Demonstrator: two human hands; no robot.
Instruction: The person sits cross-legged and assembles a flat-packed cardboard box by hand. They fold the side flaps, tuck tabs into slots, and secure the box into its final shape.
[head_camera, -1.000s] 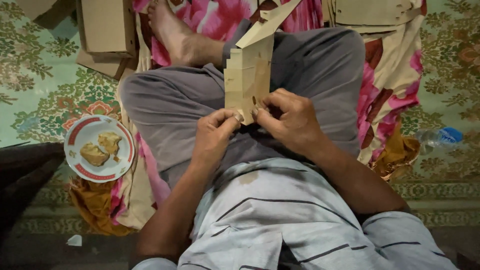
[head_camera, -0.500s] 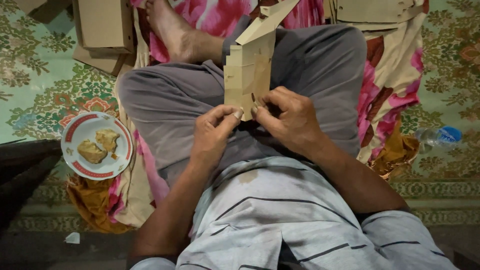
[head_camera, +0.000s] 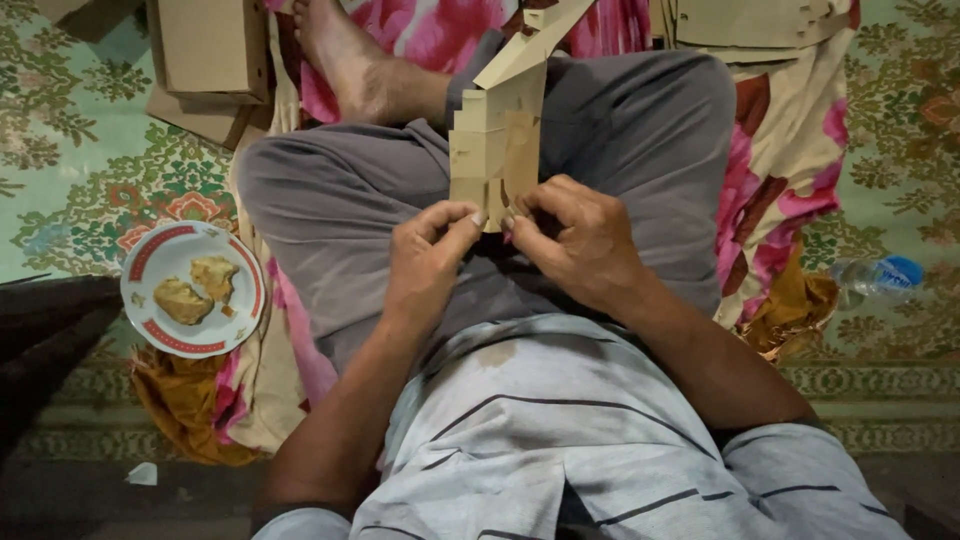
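A plate (head_camera: 150, 262) with two browned pieces of food sits on the floor at the left, unmoved. The left hand (head_camera: 425, 262) pinches the bottom edge of the folded cardboard piece (head_camera: 497, 140) standing over the lap. The right hand (head_camera: 578, 240) grips beside it, fingers a touch tighter than before. A plastic bottle (head_camera: 880, 277) lies far right.

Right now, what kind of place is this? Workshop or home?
Probably a home floor used for piecework, not a workshop. The person sits cross-legged on a patterned floor mat, both hands on a folded cardboard piece. Flat cardboard stacks lie nearby, beside a plate of food.
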